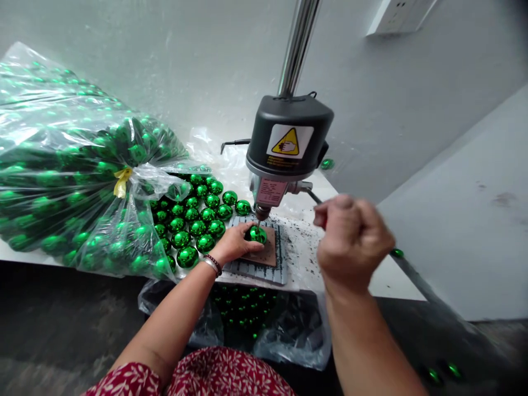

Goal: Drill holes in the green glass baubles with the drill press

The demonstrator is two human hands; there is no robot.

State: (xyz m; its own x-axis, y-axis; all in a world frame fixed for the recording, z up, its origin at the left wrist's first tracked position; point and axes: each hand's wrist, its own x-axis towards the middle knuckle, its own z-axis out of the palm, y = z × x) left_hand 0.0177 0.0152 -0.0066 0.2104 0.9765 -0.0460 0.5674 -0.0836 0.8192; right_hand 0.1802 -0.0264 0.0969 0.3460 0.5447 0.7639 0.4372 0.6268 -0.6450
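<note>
A small drill press [284, 137] with a black top and a warning label stands before me on a steel column. Under its chuck [262, 212], my left hand [239, 242] grips a shiny green ball [258, 235] on a brown board [266, 256]. The bit meets the top of the ball or hovers just over it; I cannot tell which. My right hand [352, 236] is closed in a fist around the end of the press's feed lever [314, 196], with a bit of red showing at the fingers.
Loose green balls [197, 227] crowd the table left of the press, beside a big clear bag of balls [61, 181] tied in yellow. Dark shavings cover the white tabletop [303, 234]. Below the edge hangs a plastic-lined bin [289, 330] with more balls. A socket [400, 14] is on the wall.
</note>
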